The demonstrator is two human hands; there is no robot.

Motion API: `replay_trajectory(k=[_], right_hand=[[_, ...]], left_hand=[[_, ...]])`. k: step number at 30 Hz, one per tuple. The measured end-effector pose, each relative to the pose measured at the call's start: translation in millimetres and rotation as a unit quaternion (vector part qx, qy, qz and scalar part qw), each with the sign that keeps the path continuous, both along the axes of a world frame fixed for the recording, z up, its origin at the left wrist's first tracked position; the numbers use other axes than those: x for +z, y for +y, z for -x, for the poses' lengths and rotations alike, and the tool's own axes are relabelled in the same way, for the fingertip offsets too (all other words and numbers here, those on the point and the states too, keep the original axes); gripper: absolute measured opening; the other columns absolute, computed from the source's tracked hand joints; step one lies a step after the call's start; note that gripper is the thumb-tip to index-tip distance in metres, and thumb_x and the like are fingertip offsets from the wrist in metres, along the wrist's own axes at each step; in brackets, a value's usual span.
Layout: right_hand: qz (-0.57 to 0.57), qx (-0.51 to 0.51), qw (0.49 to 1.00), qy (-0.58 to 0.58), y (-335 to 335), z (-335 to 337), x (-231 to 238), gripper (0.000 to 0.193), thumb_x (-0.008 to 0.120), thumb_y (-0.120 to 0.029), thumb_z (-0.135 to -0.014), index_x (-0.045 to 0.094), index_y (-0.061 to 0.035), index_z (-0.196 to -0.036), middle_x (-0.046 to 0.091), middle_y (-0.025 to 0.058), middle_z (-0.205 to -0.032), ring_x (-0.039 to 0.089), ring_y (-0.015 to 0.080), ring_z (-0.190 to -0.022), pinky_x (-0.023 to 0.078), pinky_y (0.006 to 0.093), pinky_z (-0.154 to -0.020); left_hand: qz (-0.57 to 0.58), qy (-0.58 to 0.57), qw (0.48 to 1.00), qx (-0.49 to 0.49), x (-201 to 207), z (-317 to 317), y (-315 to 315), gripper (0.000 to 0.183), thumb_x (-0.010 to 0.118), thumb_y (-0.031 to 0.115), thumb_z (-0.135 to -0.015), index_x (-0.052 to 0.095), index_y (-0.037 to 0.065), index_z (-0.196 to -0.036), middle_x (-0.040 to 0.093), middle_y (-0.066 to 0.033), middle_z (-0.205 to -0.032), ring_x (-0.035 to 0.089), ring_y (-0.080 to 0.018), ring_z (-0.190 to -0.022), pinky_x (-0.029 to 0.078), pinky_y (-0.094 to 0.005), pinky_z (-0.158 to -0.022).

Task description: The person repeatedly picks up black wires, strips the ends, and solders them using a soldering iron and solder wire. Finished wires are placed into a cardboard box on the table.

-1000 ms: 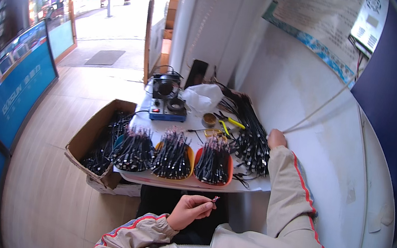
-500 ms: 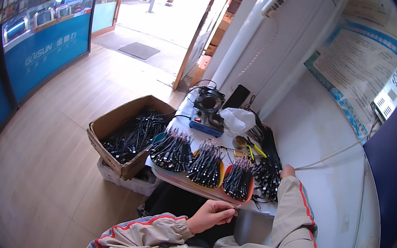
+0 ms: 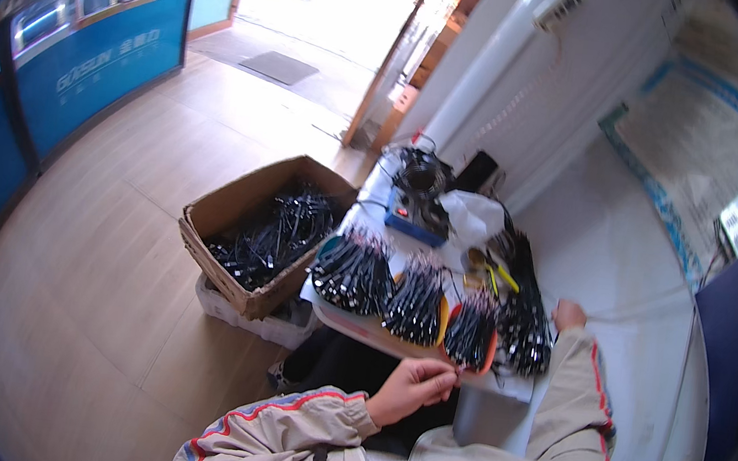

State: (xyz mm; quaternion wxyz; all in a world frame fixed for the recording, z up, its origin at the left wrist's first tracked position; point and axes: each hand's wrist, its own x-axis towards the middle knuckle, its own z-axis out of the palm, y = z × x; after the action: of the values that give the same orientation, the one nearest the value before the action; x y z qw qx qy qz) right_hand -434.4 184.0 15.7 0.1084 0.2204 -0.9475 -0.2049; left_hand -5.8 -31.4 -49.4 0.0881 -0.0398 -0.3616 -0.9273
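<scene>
My left hand [image 3: 410,388] is at the front edge of the small white table [image 3: 497,386]. Its fingers are pinched together at the near ends of a bundle of black cables [image 3: 470,330] lying in an orange tray [image 3: 489,360]. My right hand [image 3: 569,315] rests at the table's right end, against a heap of black cables [image 3: 526,319] beside the wall. Its fingers are curled and partly hidden by the sleeve. Two more cable bundles [image 3: 353,270] [image 3: 416,299] lie side by side to the left of the orange tray.
An open cardboard box [image 3: 243,206] full of black cables stands on the wooden floor left of the table, over a white crate [image 3: 226,305]. At the table's back are a blue device [image 3: 414,222], a white bag [image 3: 472,217] and yellow-handled pliers [image 3: 495,272]. A white wall is close on the right.
My left hand has risen from my lap to the table's front edge and now touches the cable bundle. The view has swung left and closer. My right hand stays by the heap.
</scene>
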Motion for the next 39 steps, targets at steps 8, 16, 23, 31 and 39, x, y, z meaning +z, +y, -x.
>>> replay_trajectory(k=[8,16,23,31,39], right_hand=[[0.377,0.108,0.909,0.140,-17.5,-199.2,70.1,0.024,0.059,-0.025,-0.079,0.058,-0.0031,-0.069,0.061,0.0184,-0.069,0.060,0.0392,-0.068,0.046,0.0476,-0.059],[0.380,0.403,0.833,0.003,-37.8,-383.9,-28.8,0.017,0.069,-0.014,-0.066,0.051,-0.0109,-0.067,0.048,0.0031,-0.064,0.052,0.0221,-0.059,0.041,0.0359,-0.049],[0.360,0.494,0.771,-0.176,-52.9,-381.6,-127.2,0.013,0.065,-0.016,-0.078,0.055,-0.0067,-0.079,0.052,0.0076,-0.075,0.055,0.0253,-0.071,0.048,0.0357,-0.065],[0.698,0.263,0.520,-0.417,-44.2,-327.6,-41.6,0.023,0.063,-0.019,-0.093,0.061,-0.0001,-0.105,0.063,0.0002,-0.091,0.055,0.0044,-0.082,0.047,0.0227,-0.072],[0.716,0.280,0.391,-0.506,-27.8,-307.4,7.5,0.029,0.065,-0.009,-0.091,0.057,0.0027,-0.116,0.062,0.0033,-0.097,0.061,0.0078,-0.091,0.050,0.0225,-0.083]], left_hand=[[0.020,-0.015,0.999,0.027,18.8,4.8,8.5,0.021,0.053,0.015,-0.099,0.064,-0.003,-0.100,0.069,-0.0096,-0.091,0.061,-0.0095,-0.070,0.046,-0.0193,-0.058],[-0.031,0.005,1.000,0.003,57.7,67.7,14.6,0.016,0.050,0.012,-0.099,0.057,-0.002,-0.103,0.061,-0.0175,-0.120,0.068,-0.0273,-0.096,0.059,-0.0316,-0.076],[0.147,0.090,0.964,0.203,99.5,60.8,-20.9,0.018,0.053,0.011,-0.098,0.064,-0.002,-0.104,0.069,-0.0145,-0.098,0.038,-0.0037,-0.054,0.031,-0.0182,-0.049],[0.196,0.045,0.955,0.217,71.2,26.5,15.8,0.017,0.055,0.006,-0.096,0.063,-0.006,-0.103,0.069,-0.0103,-0.090,0.039,-0.0021,-0.056,0.032,-0.0169,-0.049],[0.161,-0.002,0.984,0.082,60.8,22.4,32.0,0.015,0.054,0.005,-0.096,0.064,-0.004,-0.103,0.069,-0.0102,-0.088,0.040,-0.0029,-0.054,0.029,-0.0175,-0.048]])
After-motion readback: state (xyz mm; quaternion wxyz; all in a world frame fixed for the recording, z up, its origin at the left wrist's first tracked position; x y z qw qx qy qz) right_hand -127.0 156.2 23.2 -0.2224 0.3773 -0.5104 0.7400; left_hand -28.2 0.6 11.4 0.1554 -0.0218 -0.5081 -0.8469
